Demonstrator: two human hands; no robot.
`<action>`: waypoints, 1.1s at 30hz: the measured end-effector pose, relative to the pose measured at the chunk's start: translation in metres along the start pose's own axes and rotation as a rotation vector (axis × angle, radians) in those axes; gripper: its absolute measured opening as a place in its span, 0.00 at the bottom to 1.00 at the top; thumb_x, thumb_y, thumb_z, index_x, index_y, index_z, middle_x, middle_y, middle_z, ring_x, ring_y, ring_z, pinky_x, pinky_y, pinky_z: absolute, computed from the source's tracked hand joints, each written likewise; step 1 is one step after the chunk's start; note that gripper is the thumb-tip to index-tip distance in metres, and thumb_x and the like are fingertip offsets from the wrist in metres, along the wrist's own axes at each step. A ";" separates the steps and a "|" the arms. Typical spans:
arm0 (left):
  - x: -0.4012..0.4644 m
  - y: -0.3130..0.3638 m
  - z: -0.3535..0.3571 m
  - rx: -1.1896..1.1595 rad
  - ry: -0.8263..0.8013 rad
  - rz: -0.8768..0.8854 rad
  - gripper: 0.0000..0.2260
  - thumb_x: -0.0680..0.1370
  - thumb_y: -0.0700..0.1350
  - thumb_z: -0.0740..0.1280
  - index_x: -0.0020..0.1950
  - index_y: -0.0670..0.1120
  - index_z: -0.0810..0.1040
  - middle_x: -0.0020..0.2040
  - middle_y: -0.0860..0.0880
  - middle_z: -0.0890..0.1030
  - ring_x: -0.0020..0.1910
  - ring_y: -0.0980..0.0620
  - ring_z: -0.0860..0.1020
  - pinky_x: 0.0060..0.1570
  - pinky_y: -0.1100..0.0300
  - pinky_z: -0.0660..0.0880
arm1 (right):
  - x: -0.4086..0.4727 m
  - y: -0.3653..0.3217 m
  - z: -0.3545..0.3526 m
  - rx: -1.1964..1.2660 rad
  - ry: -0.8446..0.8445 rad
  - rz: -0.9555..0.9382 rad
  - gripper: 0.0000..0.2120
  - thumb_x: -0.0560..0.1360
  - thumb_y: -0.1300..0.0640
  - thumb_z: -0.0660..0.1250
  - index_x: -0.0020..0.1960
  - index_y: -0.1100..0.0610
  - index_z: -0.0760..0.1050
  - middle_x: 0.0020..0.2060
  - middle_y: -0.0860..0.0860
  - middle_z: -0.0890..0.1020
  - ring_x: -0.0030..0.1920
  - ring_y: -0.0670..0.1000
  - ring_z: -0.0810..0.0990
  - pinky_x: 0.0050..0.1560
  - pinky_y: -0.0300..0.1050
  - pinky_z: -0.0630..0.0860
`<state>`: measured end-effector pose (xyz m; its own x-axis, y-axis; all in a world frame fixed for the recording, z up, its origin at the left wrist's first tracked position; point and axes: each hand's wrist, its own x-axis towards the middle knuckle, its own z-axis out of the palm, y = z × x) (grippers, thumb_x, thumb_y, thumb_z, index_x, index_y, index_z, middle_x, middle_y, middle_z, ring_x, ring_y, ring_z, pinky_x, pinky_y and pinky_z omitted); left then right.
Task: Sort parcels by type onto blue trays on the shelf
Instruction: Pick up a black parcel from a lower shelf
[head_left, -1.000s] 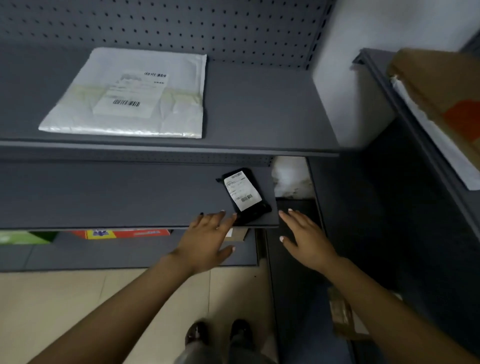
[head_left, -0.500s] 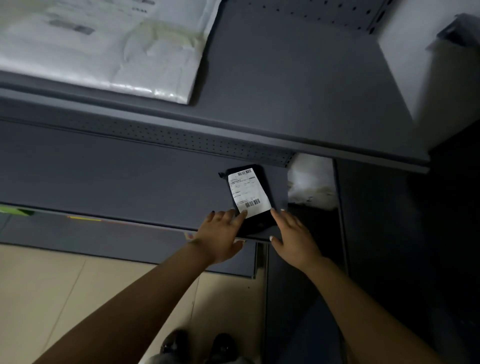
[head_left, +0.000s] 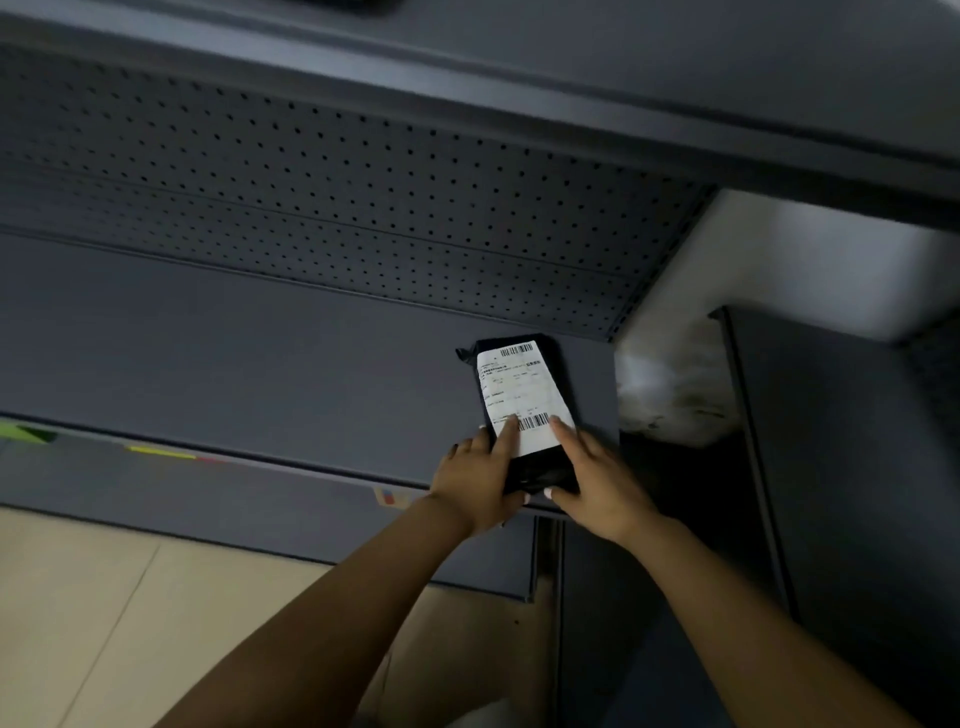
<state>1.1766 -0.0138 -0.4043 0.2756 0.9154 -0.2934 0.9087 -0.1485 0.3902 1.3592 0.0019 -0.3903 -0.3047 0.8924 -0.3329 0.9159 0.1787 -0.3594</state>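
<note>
Fingers of both hands lie on the black parcel (head_left: 524, 410), which sits on the grey shelf (head_left: 260, 364) at its right end, close to the front lip. On the left hand (head_left: 480, 478), the forefinger reaches straight across the lower edge of the white label (head_left: 519, 395), beside the barcode, while the thumb curls in under the parcel's near end. The right hand (head_left: 597, 483) mirrors it: fingers flat over the label's lower right corner, thumb tucked against the near end. So each hand pinches the near end of the parcel, fingers above and thumb below.

The step in hand looks like lifting this parcel off the shelf. The wrapping appears soft and glossy, so it may sag or slip. Sliding it a little toward the lip would let the thumbs get fully beneath it. Keeping the label upward would leave its type readable. The shelf above the parcel hangs low, so a flat, outward pull seems safer than a steep lift. No blue tray shows here.
</note>
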 end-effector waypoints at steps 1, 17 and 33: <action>-0.003 -0.001 0.001 -0.014 0.017 -0.007 0.42 0.76 0.59 0.63 0.78 0.48 0.39 0.75 0.37 0.55 0.70 0.37 0.63 0.68 0.48 0.61 | -0.004 -0.004 0.000 -0.002 0.000 -0.015 0.41 0.75 0.49 0.67 0.77 0.46 0.43 0.74 0.51 0.58 0.69 0.54 0.65 0.65 0.49 0.69; -0.224 -0.036 -0.082 -0.211 0.392 -0.057 0.32 0.78 0.62 0.54 0.77 0.51 0.48 0.72 0.40 0.65 0.56 0.41 0.76 0.54 0.49 0.74 | -0.108 -0.174 -0.053 0.021 -0.053 -0.334 0.33 0.78 0.51 0.62 0.76 0.42 0.47 0.75 0.47 0.55 0.69 0.52 0.66 0.62 0.51 0.72; -0.493 -0.144 -0.232 -0.108 0.733 -0.288 0.31 0.77 0.57 0.59 0.76 0.46 0.57 0.72 0.40 0.65 0.60 0.40 0.74 0.56 0.48 0.74 | -0.190 -0.480 -0.066 0.129 0.068 -0.786 0.32 0.75 0.57 0.67 0.75 0.47 0.58 0.70 0.49 0.65 0.65 0.51 0.69 0.59 0.51 0.74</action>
<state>0.8375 -0.3567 -0.1130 -0.2766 0.9309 0.2387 0.8669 0.1345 0.4800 0.9943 -0.2265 -0.0970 -0.8279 0.5494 0.1125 0.4010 0.7202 -0.5662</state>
